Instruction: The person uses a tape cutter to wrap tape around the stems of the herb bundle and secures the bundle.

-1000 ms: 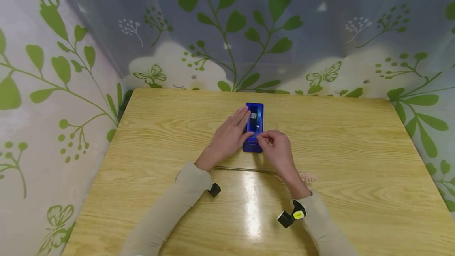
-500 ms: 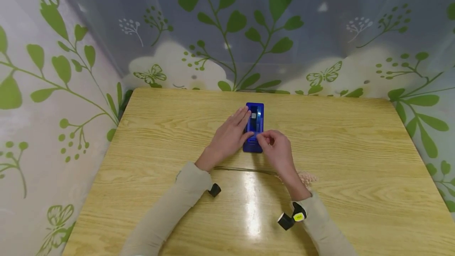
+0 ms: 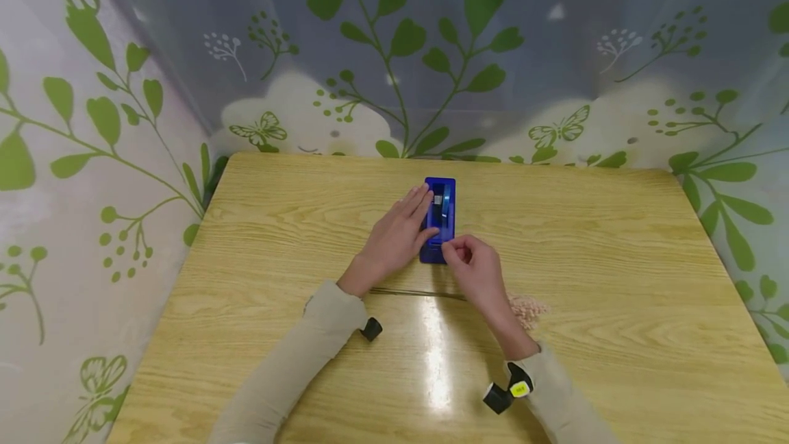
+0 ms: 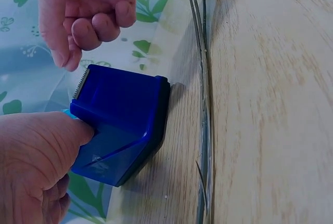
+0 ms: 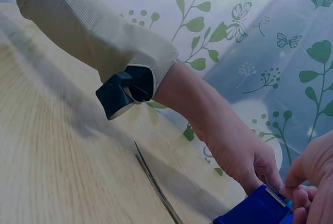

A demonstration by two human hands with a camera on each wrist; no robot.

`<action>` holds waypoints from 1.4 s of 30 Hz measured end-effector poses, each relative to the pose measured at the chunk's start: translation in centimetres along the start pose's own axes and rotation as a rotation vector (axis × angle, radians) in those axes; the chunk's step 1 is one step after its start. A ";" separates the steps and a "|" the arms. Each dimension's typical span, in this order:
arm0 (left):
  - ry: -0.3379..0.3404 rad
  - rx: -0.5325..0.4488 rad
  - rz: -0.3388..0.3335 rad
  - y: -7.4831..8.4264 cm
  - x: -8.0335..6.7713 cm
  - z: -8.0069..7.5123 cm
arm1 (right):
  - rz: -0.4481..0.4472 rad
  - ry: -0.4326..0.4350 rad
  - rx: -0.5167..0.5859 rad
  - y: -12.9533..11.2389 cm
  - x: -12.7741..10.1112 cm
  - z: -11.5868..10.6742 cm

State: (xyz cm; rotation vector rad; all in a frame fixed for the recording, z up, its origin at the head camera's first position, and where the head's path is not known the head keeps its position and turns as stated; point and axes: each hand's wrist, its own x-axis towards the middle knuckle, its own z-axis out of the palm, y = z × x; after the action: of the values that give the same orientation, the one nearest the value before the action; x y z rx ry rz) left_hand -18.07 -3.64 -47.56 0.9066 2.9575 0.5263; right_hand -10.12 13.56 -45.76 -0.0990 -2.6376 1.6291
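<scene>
Head view: up high, looking forward and down over the whole table (image 3: 259, 238). Left wrist view: super close, low along the wood, right at the blue tape dispenser (image 4: 122, 122). Right wrist view: low too, facing the left sleeve (image 5: 93, 31). Dispenser and stems (image 4: 203, 104) shared by all three.

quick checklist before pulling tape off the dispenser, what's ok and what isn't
1. Left hand steadies the dispenser: ok, it rests along its left side.
2. Right hand at the cutter end: ok, fingers pinched by the serrated blade.
3. Tape end actually gripped: cannot tell, too thin to see.
4. Dispenser flat on the table: ok.
5. Dried stems out of the pull path: not ok, they lie just in front of the dispenser, under the right wrist.
</scene>
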 end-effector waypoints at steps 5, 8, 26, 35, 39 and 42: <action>-0.002 0.003 -0.002 -0.1 -0.1 0.1 | 0.023 -0.015 0.032 0.1 -0.6 0.1; -0.005 -0.011 -0.001 0.0 -0.1 0.0 | 0.047 -0.027 0.076 0.2 -1.0 0.2; 0.002 -0.016 -0.002 0.1 0.0 0.0 | 0.113 -0.015 0.185 0.9 -3.3 0.3; 0.003 -0.007 0.002 0.0 0.1 0.2 | 0.147 -0.015 0.205 1.2 -4.5 0.3; 0.000 -0.003 -0.001 0.0 0.1 0.2 | 0.155 -0.008 0.213 1.0 -4.8 0.3; 0.008 -0.011 0.003 -0.1 0.1 0.2 | 0.165 -0.011 0.217 1.0 -5.2 0.3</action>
State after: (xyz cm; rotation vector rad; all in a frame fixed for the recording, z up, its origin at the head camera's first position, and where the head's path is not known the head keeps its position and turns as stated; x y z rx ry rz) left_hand -18.16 -3.58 -47.80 0.9097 2.9578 0.5475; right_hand -4.97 13.31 -46.77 -0.3085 -2.4987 1.9597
